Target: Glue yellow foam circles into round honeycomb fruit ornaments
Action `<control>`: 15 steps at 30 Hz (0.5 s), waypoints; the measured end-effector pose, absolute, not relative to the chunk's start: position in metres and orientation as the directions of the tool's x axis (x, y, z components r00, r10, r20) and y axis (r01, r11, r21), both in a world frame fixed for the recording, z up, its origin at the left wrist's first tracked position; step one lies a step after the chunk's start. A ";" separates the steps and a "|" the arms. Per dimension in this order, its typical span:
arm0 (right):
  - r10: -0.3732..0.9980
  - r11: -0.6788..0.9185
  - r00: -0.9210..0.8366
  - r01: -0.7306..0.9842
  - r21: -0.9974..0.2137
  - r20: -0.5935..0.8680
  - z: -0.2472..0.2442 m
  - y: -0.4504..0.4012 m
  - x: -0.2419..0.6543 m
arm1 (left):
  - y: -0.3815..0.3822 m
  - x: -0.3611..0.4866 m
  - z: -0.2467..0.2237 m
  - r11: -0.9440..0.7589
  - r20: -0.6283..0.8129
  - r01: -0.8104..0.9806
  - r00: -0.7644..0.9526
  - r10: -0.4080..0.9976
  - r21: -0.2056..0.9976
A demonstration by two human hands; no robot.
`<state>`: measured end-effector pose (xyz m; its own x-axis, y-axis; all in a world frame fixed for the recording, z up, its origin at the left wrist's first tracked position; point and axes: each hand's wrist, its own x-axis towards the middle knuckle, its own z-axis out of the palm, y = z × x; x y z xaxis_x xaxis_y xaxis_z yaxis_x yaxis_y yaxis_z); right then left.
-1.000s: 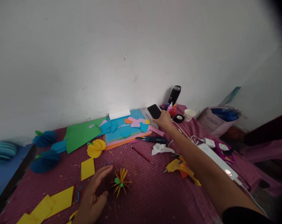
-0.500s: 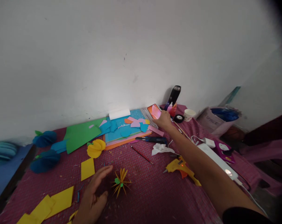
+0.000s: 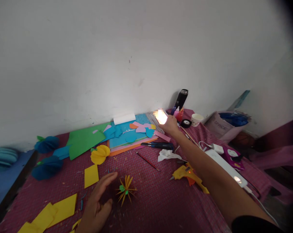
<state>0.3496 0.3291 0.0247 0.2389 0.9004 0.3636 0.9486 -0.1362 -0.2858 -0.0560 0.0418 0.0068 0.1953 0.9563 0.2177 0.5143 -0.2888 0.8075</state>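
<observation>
My left hand [image 3: 98, 202] hovers at the lower left with thumb and fingers apart, holding nothing. Just right of its fingertips, a spiky yellow paper piece with green bits [image 3: 126, 190] stands on the cloth. My right hand [image 3: 170, 125] is stretched to the back of the table, its fingers closed at the lower right edge of a smartphone [image 3: 161, 118]. The phone lies face up on a stack of papers, its screen glowing bright. A yellow glue gun [image 3: 189, 174] with a small lit light rests under my right forearm.
Yellow paper sheets [image 3: 64, 209] lie at the front left, near blue paper pumpkins [image 3: 47, 167] and a yellow one [image 3: 100, 154]. Coloured papers [image 3: 88, 139], a cutter [image 3: 158, 145], a pencil [image 3: 147, 160], a black bottle [image 3: 181, 98], a paper cup [image 3: 196, 119] and a white power bank [image 3: 224, 165] surround my hands.
The phone's screen has turned from an orange-pink picture to a bright whitish glow. Both hands stay nearly where they were.
</observation>
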 end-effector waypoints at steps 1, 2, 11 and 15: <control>0.901 -0.136 0.238 0.949 -0.284 0.363 0.025 0.329 0.350 | 0.042 -0.056 0.007 -0.287 0.217 0.514 0.193 0.957 0.808; 0.902 -0.136 0.237 0.950 -0.283 0.362 0.025 0.328 0.350 | 0.042 -0.055 0.007 -0.285 0.217 0.513 0.188 0.958 0.810; 0.926 -0.183 0.257 0.946 -0.267 0.277 0.028 0.334 0.349 | 0.042 -0.054 0.009 -0.282 0.221 0.502 0.178 0.959 0.818; 0.940 -0.235 0.289 0.934 -0.268 0.182 0.030 0.339 0.347 | 0.042 -0.055 0.008 -0.290 0.220 0.500 0.194 0.956 0.816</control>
<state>0.3475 0.3394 0.0296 0.2886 0.9400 0.1822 0.9344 -0.2350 -0.2677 -0.0550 0.0418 0.0077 0.1944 0.9559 0.2203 0.5003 -0.2898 0.8159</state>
